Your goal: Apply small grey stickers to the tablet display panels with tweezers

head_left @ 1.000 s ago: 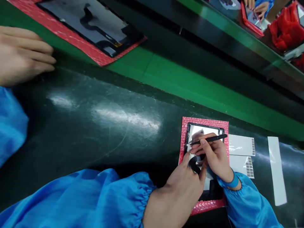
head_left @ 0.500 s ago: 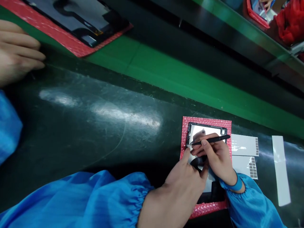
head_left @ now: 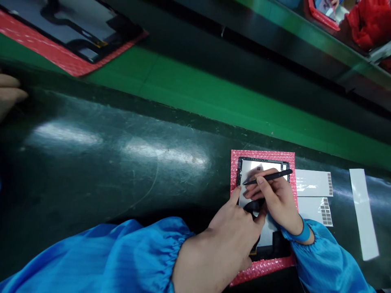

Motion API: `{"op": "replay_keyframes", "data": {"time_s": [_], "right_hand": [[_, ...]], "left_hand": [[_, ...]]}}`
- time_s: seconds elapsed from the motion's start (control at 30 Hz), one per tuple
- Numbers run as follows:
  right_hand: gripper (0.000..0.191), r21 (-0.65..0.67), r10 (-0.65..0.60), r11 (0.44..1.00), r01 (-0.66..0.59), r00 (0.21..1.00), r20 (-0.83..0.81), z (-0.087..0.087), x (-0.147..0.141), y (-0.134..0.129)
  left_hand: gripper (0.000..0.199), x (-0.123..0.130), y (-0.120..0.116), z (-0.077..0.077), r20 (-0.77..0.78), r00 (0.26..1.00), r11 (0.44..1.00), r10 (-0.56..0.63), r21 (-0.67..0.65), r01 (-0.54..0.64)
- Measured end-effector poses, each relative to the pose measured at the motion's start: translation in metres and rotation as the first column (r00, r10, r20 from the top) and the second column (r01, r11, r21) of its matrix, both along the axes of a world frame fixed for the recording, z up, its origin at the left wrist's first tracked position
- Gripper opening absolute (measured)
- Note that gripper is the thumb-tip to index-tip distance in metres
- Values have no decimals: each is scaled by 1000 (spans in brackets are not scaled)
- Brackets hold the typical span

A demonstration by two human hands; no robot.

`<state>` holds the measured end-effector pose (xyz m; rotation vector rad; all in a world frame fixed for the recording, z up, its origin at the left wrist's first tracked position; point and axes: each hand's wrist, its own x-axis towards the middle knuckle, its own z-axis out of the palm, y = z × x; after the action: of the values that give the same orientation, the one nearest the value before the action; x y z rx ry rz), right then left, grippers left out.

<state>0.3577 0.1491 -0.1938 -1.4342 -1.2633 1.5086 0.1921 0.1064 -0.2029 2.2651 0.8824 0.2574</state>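
Note:
A tablet-like panel point(head_left: 265, 236) with a silvery back and black frame lies on a pink bubble-wrap sheet point(head_left: 262, 154). My right hand point(head_left: 277, 195), with a blue band at its wrist, holds black tweezers point(head_left: 275, 176) over the panel, their tip near its left edge. My left hand point(head_left: 227, 232) reaches across the lower part, index fingertip on the panel's left edge just below the tweezer tip. Its thumb is beside a dark flex cable point(head_left: 253, 205); whether it grips the cable is unclear. The other left fingers are partly hidden.
Two white sheets with small grey squares point(head_left: 313, 183) lie right of the panel, and a white strip point(head_left: 363, 215) farther right. Another panel point(head_left: 91, 24) on red wrap is at the upper left. A person's hand point(head_left: 10, 91) shows at the left edge; red cloth point(head_left: 369, 24) at the upper right.
The tweezer tip has drawn slightly away from the left edge of the panel. The other person's hand has moved left, mostly out of view. The view has shifted slightly.

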Motion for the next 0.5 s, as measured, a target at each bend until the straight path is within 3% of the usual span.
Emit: {"op": "replay_keyframes", "data": {"time_s": [0.13,0.3,0.33,0.4,0.5], "right_hand": [[34,7,-38,999,39,998,-50,-5,-3,2],[37,51,-107,992,118,979,-174,5,6,4],[37,79,-128,986,144,975,-180,9,15,2],[35,148,-176,969,198,973,-149,14,40,-6],[38,202,-236,951,235,972,-16,10,78,-28]], "left_hand": [[95,0,18,21,-184,971,988,-152,7,156],[63,-15,30,52,-97,981,986,-166,-2,167],[51,-21,29,54,-100,988,993,-116,-44,112],[34,-33,29,52,-165,982,986,93,-122,-114],[37,-45,29,34,-223,870,861,439,-173,-478]]}}
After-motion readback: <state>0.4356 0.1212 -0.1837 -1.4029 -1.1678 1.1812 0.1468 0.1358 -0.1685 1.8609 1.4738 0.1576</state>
